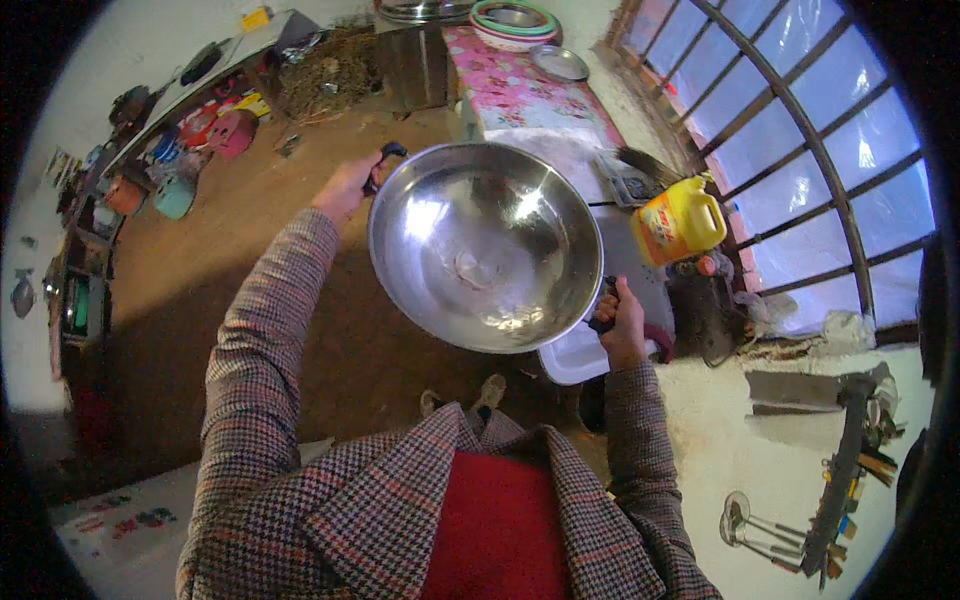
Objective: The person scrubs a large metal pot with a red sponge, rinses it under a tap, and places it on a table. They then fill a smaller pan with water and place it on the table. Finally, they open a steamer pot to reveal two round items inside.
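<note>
A wide, shiny stainless steel pan (pixel 480 240) with two dark side handles is held up in front of me, its inside turned towards the camera. My left hand (pixel 346 186) grips the handle at its upper left. At the lower right, my right hand (pixel 625 321) is closed around the opposite handle (pixel 602 319). Bright window reflections lie on the metal, and no food shows in it. Behind the right hand, a white plastic basin (pixel 566 360) is partly hidden by the pan.
A yellow plastic jug (pixel 679 221) stands on the counter by the barred window (pixel 795 150). Beyond, a flowered cloth (pixel 517 82) carries stacked basins (pixel 514 26) and a metal lid (pixel 559 63). Buckets (pixel 175 196) line the left wall. Ladles (pixel 776 536) hang from a rack at right.
</note>
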Demonstrator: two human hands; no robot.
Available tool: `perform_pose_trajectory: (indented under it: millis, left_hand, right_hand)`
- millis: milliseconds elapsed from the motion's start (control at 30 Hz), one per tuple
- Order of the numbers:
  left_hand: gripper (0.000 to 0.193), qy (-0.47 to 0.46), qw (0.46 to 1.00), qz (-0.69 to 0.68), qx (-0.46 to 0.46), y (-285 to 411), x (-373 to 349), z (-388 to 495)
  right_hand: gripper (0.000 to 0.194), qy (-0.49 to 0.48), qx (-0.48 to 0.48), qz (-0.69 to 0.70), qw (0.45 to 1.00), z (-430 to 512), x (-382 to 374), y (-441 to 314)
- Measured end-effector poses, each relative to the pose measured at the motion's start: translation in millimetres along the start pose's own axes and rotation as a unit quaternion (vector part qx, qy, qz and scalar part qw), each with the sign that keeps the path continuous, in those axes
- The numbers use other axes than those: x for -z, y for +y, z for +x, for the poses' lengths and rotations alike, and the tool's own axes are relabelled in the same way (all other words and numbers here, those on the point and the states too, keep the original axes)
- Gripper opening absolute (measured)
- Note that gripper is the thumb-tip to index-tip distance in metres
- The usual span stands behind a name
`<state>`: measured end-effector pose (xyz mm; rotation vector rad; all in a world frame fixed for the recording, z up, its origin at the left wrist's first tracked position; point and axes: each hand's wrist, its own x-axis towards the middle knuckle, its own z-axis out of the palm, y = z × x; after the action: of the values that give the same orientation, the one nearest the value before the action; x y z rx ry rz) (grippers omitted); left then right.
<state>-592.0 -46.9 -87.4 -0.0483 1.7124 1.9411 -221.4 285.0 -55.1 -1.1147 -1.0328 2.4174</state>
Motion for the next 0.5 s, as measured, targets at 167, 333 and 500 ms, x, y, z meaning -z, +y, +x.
perform_pose_trajectory:
  millis: [167, 333, 500]
  left_hand:
    - [0.020, -0.010, 0.998, 0.034, -0.046, 60.6, -12.2, 6.9]
    - [0.020, -0.055, 0.997, -0.062, 0.001, 28.6, -67.2, 14.7]
    - [0.020, -0.096, 0.990, -0.093, 0.036, -29.9, -89.8, 11.1]
  right_hand:
    - [0.036, -0.038, 0.039, 0.001, 0.999, 13.6, -18.3, -11.4]
    - [0.034, -0.009, 0.077, -0.038, 0.996, -8.5, 9.6, -64.5]
    - [0.038, 0.070, 0.097, -0.055, 0.991, -40.7, 22.8, -75.5]
